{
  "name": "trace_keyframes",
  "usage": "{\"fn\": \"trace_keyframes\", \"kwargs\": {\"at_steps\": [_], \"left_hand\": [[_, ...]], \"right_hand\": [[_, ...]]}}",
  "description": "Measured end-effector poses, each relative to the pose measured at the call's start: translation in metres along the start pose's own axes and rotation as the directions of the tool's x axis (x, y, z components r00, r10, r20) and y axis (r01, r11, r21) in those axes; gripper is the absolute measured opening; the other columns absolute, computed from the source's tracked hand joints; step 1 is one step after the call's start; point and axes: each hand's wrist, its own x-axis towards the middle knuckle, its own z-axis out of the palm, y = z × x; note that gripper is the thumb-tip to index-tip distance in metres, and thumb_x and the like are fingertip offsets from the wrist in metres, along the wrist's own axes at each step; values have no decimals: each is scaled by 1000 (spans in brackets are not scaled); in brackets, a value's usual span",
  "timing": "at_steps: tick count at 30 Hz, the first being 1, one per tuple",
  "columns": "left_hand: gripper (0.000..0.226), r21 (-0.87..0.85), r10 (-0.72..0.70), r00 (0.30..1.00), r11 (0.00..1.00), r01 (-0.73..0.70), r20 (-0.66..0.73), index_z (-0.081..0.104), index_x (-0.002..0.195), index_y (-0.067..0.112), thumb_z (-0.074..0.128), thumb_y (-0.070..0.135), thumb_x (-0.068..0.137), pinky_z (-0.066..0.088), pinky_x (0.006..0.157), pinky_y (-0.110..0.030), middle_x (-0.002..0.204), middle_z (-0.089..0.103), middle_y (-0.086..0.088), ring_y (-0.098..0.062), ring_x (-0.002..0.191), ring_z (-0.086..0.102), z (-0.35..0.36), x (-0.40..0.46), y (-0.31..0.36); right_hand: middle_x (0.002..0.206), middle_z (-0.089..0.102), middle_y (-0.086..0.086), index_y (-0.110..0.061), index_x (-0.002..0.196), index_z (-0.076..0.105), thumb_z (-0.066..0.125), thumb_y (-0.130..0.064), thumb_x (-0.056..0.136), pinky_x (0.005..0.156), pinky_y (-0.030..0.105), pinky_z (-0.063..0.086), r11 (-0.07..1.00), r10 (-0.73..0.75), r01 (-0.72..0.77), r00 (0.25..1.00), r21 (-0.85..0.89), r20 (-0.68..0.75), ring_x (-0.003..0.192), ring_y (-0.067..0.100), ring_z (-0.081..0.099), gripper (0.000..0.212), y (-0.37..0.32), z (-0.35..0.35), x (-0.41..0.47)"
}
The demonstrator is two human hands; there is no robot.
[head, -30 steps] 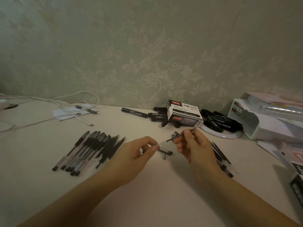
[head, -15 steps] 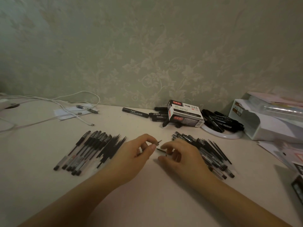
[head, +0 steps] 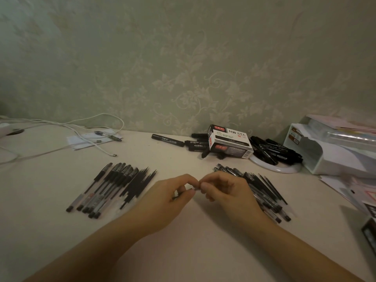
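Step in hand: a fitting step is judged to be under way; a small pale grey plastic pen part (head: 193, 188) is held at the fingertips of both hands, just above the cream tabletop (head: 195, 241).
Left hand: the left hand (head: 168, 200) is curled, with thumb and forefinger pinched on the pen part. A short dark length (head: 176, 197), taken to be a pen body, is seen under its fingers.
Right hand: the right hand (head: 227, 193) is curled too, its fingertips closed on the same part from 3 o'clock. The two hands touch at the tips.
Place of the part: it is held at the table's centre, between the hands and apart from both lots of pens.
At 9 o'clock: a fanned row of capped black pens with clear barrels (head: 109, 186) is laid side by side and is judged the finished lot.
At 3 o'clock: a looser heap of slim black-and-clear pens (head: 266, 192) is partly hidden by the right wrist and is judged the lot not yet handled.
At 1 o'clock: a black-and-white cardboard marker box (head: 230, 143) is set near the wall.
Next move: a straight push along the pen's axis is called for until the part is seated, with the grip kept light. The pen is then probably to be laid with the row at 9 o'clock.
Not told: whether the part is a cap or a tip cannot be made out.
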Motion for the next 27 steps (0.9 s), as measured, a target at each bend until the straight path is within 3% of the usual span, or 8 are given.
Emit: {"fn": "trace_keyframes", "kwargs": {"at_steps": [8, 19, 27], "left_hand": [[13, -5, 15, 1000, 1000, -15, 7, 59, 101, 39, 50, 31, 97, 31, 46, -14, 74, 57, -5, -6, 45, 40, -1, 1, -1], [13, 31, 31, 999, 999, -31, 13, 57, 104, 44, 49, 37, 96, 33, 46, -15, 76, 59, 5, -4, 47, 44, -1, 1, -3], [4, 103, 41, 999, 994, -39, -23, 61, 96, 34, 58, 33, 93, 37, 54, -8, 71, 57, 14, 7, 64, 52, -1, 2, 1]], "right_hand": [[81, 73, 3, -19, 88, 74, 73, -11, 87, 66, 19, 53, 999, -10, 10, 1000, 34, -8, 68, 9, 65, 8, 0, 0, 0], [84, 74, 1, -20, 89, 73, 73, -12, 86, 68, 19, 54, 1000, 6, -6, 999, 4, 36, 71, 8, 66, 8, 0, 0, -2], [79, 74, 0, -16, 90, 74, 75, -9, 84, 70, 18, 54, 1000, 24, -24, 997, 9, 71, 73, 8, 68, 10, 0, 1, -3]]}}
